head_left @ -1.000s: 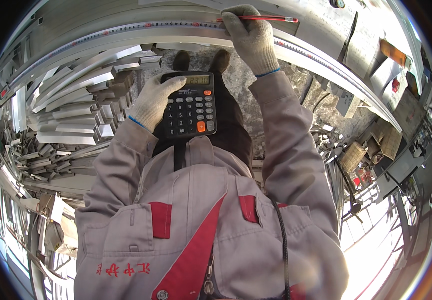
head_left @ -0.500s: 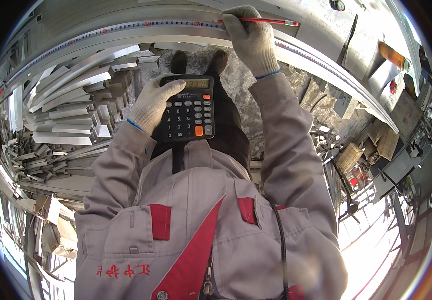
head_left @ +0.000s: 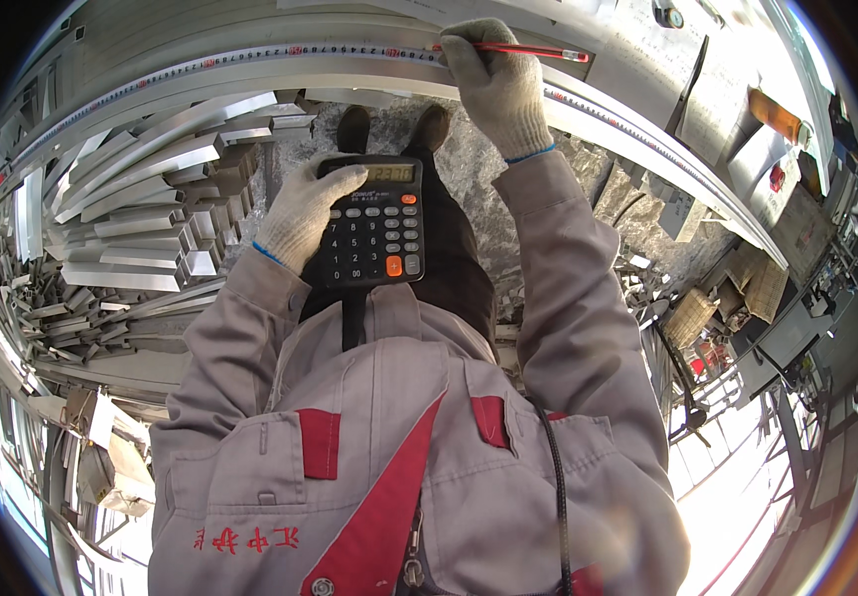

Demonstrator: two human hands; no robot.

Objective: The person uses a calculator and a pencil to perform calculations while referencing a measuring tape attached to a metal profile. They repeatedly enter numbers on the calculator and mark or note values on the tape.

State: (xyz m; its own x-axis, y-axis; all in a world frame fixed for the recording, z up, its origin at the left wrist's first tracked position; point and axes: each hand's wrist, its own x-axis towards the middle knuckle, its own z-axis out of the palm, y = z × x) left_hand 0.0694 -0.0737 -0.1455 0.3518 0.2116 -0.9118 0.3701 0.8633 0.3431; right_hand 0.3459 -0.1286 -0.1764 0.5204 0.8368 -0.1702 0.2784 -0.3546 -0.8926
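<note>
My left hand [head_left: 300, 209], in a pale knit glove, is closed on a black calculator [head_left: 374, 233] with grey and orange keys. Its thumb lies across the front by the lit display. Farther off, my gloved right hand [head_left: 501, 89] pinches a red pencil [head_left: 538, 50], whose eraser end points right. That hand rests at a long measuring tape strip [head_left: 240, 60], which runs along a pale bench edge and curves down to the right. The pencil's tip is beside the tape marks, and the hand covers part of the strip.
Stacked cut metal profiles [head_left: 141, 219] lie on the left, with smaller offcuts [head_left: 81, 308] nearer. On the bench at right are papers with writing [head_left: 647, 60], a dark thin tool [head_left: 689, 84] and an orange-brown cylinder [head_left: 779, 114]. Cardboard boxes [head_left: 692, 316] stand lower right.
My right hand and the pencil have shifted very slightly down and left in the picture. The left hand still holds the calculator, almost unmoved.
</note>
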